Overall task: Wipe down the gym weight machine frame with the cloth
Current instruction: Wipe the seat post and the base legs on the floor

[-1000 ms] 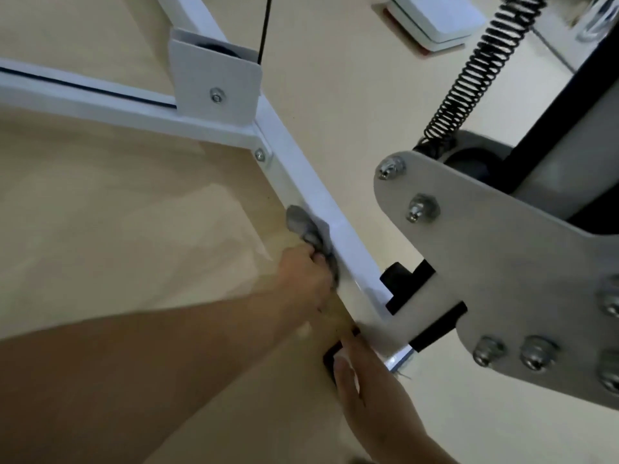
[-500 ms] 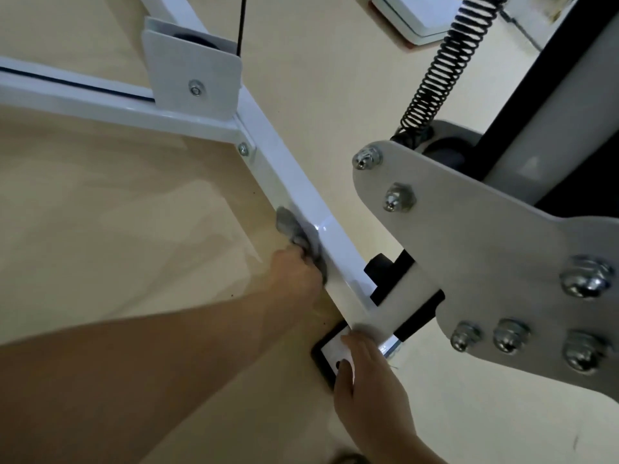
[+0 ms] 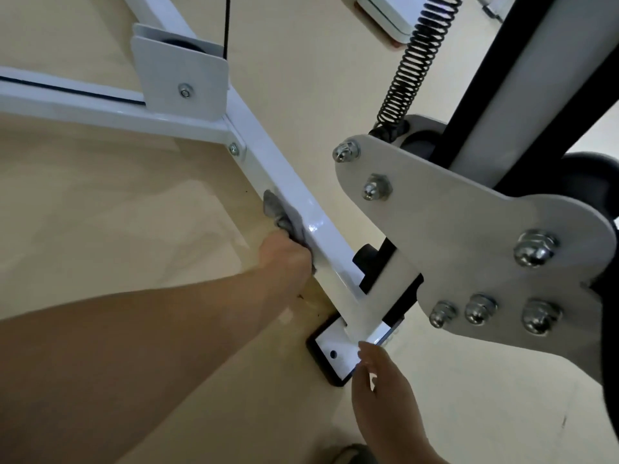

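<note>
My left hand (image 3: 284, 259) was closed around a gray cloth (image 3: 279, 214). I pressed the cloth against the side of a white bar (image 3: 321, 236) of the gym machine frame. The bar lay low over the tan floor (image 3: 100, 212) and ran at a slant from the top left down to the bottom right. Part of the cloth stuck out above my fist and touched the bar.

My right hand (image 3: 385, 393) was lower down, near the end of the same bar. Its fingers (image 3: 366, 351) were stretched out and loose, holding nothing. The tips touched the white foot plate (image 3: 331, 356) where the bar met the floor. The plate had a black edge and a small hole.

Another white bar (image 3: 100, 108) joined the first one at a corner with a bolt (image 3: 233, 149). A white bracket (image 3: 187, 82) sat above that corner, and a thin black cable (image 3: 227, 25) went up from it. On the right was a big gray metal plate (image 3: 469, 246) with shiny nuts. A black spring (image 3: 415, 58) stretched up from behind it.
</note>
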{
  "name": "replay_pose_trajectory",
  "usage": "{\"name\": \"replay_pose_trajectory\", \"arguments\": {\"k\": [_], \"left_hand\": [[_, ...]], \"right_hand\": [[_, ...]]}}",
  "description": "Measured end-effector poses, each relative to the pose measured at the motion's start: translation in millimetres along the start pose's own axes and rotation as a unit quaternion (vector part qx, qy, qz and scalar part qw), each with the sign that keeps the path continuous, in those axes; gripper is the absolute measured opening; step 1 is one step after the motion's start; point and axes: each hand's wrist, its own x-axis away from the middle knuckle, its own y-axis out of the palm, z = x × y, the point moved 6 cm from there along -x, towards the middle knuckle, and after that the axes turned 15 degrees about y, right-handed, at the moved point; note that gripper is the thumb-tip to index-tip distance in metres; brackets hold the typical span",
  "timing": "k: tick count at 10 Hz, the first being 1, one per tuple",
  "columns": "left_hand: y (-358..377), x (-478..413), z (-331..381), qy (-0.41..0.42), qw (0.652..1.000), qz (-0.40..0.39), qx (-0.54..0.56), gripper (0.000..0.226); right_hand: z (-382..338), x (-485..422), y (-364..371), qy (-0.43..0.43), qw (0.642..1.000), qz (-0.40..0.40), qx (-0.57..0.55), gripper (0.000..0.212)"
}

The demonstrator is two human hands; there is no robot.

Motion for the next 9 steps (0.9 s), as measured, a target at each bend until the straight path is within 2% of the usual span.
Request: {"name": "replay_pose_trajectory", "arguments": {"k": [1, 2, 3, 4, 5, 6, 7, 8, 9], "left_hand": [[9, 11, -6, 0.116, 0.961, -0.093, -0.231, 0.023], [10, 52, -20, 0.138, 0.935, -0.252, -0.209, 0.023], [-10, 40, -27, 0.158, 0.923, -0.291, -0.198, 0.016], [-58, 6, -13, 0.145, 0.951, -0.145, -0.231, 0.013], [-86, -2, 4, 0.142, 0.945, -0.176, -0.237, 0.015], [-109, -4, 22, 0.132, 0.951, -0.193, -0.202, 0.012], [-125, 0, 36, 0.090, 0.969, -0.194, -0.119, 0.014], [-144, 6, 57, 0.085, 0.984, -0.158, -0.022, 0.019], [-176, 7, 79, 0.101, 0.993, -0.050, 0.035, 0.012]], "right_hand": [[-17, 6, 5, -0.019, 0.999, -0.013, -0.025, 0.050], [-33, 7, 10, -0.026, 0.998, -0.014, -0.062, 0.045], [-41, 14, 21, 0.011, 0.992, -0.026, -0.121, 0.037], [-58, 24, 33, 0.095, 0.974, -0.069, -0.193, 0.036], [-95, 36, 42, 0.168, 0.922, -0.129, -0.324, 0.033], [-144, 40, 45, 0.198, 0.875, -0.170, -0.409, 0.039], [-208, 32, 42, 0.170, 0.854, -0.235, -0.432, 0.043], [-255, 41, 36, 0.133, 0.891, -0.303, -0.311, 0.054], [-287, 59, 27, 0.062, 0.912, -0.333, -0.232, 0.037]]}}
